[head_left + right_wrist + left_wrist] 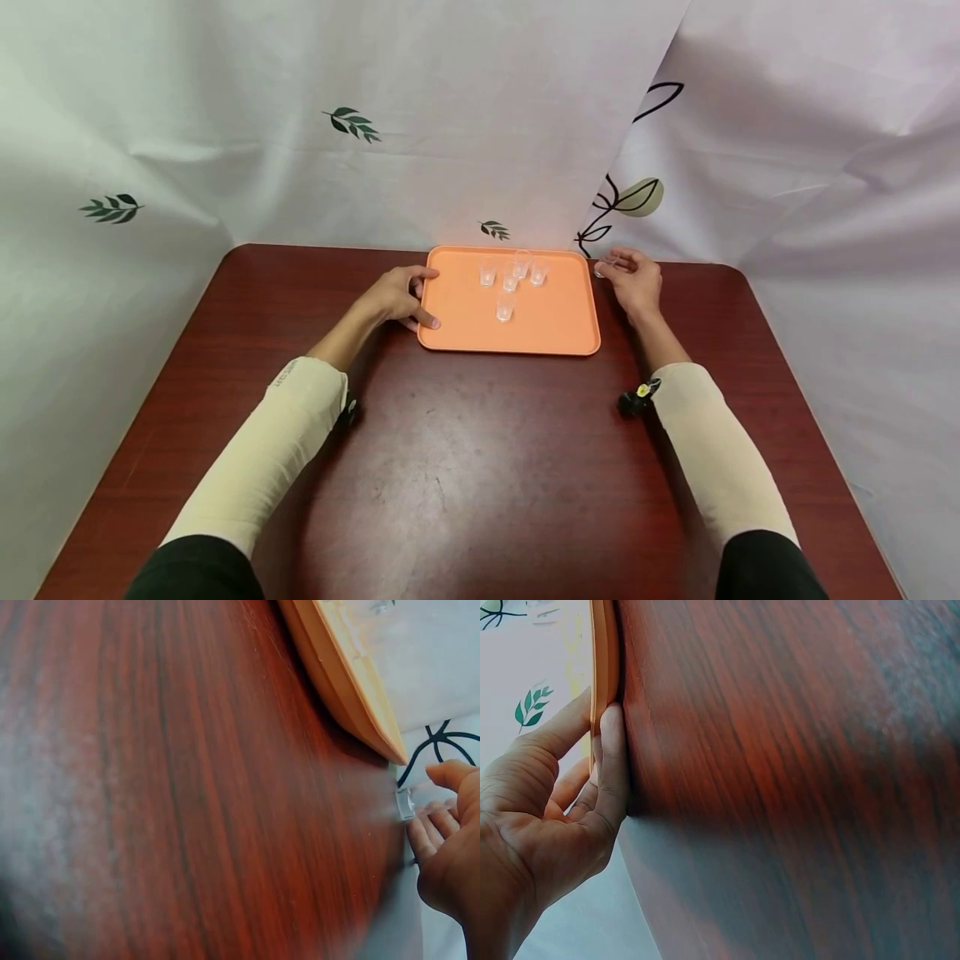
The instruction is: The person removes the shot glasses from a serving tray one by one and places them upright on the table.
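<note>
Orange tray point(555, 321) with five cups point(505, 308), left grip point(397, 293) in pinch at edge, right grip point(636, 282) likewise on another cup point(405, 804).

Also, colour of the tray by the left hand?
Plain orange tray; shows best in the head view.
</note>
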A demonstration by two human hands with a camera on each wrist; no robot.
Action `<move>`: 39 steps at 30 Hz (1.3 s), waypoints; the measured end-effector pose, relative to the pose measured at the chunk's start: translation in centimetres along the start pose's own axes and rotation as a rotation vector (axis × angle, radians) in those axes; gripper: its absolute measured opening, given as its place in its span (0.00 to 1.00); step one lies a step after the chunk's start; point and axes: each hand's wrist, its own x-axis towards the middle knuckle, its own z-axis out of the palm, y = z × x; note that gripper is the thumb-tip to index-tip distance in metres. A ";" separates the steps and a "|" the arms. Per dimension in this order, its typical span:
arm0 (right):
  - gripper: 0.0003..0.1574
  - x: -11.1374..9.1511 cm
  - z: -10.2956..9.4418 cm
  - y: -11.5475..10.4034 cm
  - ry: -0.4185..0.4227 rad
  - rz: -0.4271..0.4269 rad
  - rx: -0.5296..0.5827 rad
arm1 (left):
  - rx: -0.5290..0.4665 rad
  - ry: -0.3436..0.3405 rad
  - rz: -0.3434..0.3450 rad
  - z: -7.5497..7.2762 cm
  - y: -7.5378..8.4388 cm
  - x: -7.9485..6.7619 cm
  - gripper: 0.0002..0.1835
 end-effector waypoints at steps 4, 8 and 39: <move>0.30 0.2 0.4 0.2 0.017 0.003 -0.026 | 0.001 0.004 -0.004 -0.1 -0.1 -0.1 0.56; 0.30 0.2 0.7 0.2 0.027 0.000 -0.047 | -0.007 0.004 -0.014 -0.2 -0.1 -0.3 0.56; 0.39 -3.6 -1.5 -0.6 -0.031 0.038 -0.027 | 0.002 -0.009 -0.014 0.1 0.3 -0.1 0.56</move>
